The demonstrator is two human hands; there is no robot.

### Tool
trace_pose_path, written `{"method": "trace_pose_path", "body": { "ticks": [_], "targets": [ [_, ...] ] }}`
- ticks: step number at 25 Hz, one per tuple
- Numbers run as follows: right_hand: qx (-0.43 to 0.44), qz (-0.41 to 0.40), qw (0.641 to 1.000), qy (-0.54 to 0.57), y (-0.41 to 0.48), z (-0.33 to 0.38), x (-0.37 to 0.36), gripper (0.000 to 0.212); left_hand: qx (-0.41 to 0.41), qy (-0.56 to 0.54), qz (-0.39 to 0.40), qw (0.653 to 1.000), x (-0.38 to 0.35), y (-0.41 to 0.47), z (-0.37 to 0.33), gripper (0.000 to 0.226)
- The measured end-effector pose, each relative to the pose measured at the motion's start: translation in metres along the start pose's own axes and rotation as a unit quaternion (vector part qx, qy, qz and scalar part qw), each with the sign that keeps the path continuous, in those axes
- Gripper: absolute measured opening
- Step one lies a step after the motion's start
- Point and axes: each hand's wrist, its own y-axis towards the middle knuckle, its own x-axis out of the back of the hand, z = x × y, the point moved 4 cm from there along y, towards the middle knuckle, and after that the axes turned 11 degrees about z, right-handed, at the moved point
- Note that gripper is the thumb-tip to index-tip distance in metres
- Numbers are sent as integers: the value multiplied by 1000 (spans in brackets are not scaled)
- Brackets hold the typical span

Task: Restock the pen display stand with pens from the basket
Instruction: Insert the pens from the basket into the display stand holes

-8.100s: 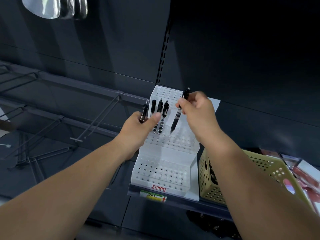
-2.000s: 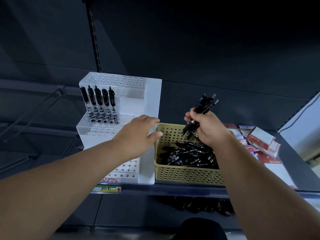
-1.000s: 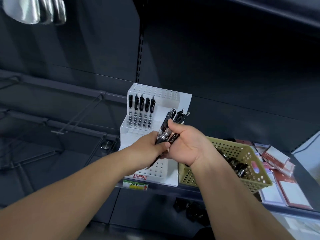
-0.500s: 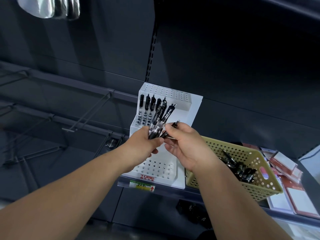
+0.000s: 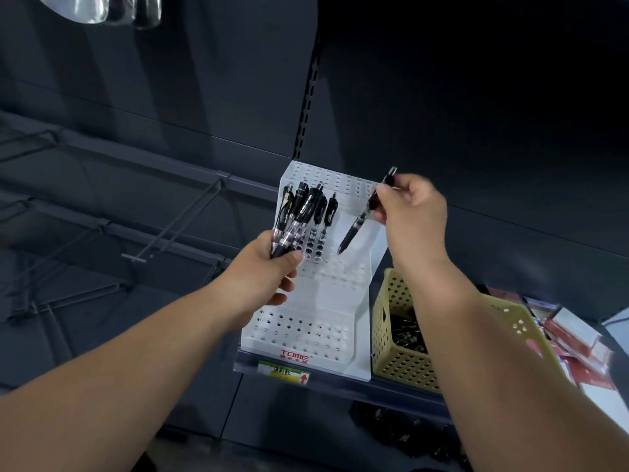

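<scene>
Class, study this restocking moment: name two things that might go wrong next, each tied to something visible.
1. The right hand pinches the single pen near its top, tilted, tip near the stand; it may miss a hole or enter skewed.
2. The left hand grips a bundle of pens in front of the standing pens; it may knock them, or one may slip.

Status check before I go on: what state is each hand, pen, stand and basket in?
left hand: grips pen bundle, none inserted.
right hand: pinches single pen, tilted, tip down, not yet in a hole.
display stand: partly filled; stocked pens upright at left of its middle tier; front tier holds none.
basket: right of the stand, pens inside.
</scene>
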Motion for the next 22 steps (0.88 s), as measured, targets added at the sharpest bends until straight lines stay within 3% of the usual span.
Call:
{"method": "trace_pose_path", "body": {
  "ticks": [3,16,22],
  "targets": [
    [38,4,997,-59,19,-6,-10,10,-4,17,-4,1000,4,5,1,2],
    [66,16,985,-162,34,-25,-37,15,-2,20,1,1000,12,18,8,4],
    [17,39,969,-242,28,-48,-40,13,2,27,-11,1000,12,17,9,4]
  ]
}}
